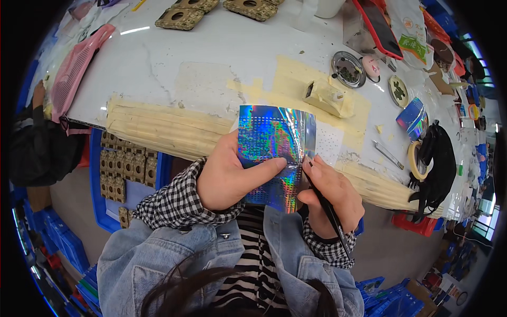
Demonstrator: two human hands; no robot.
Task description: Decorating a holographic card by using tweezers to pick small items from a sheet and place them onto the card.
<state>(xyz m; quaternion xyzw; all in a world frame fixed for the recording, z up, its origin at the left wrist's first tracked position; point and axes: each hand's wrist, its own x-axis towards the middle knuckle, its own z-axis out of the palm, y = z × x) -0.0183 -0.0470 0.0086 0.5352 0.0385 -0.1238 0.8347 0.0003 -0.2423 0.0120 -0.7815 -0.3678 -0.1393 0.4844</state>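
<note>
My left hand point(224, 177) grips a shiny holographic blue sheet point(266, 137), its thumb pressed flat across the front. Rows of small marks run over the sheet, and its right part is creased. At that right edge my right hand point(338, 198) is closed around slim black tweezers point(326, 208), whose tips meet the sheet beside the thumb. The fingertips of the right hand also touch the sheet there. Behind the sheet, a white paper with tiny dark dots point(328, 143) lies partly hidden on the table.
A tape-wrapped block point(325, 98) stands beyond the sheet. To the right lie metal tweezers point(388, 154), a tape roll point(419, 161), a round dish of dark bits point(348, 68) and a red-edged phone point(377, 29). Camouflage cases point(179, 17) sit far; a blue tray point(96, 195) holds several camouflage parts.
</note>
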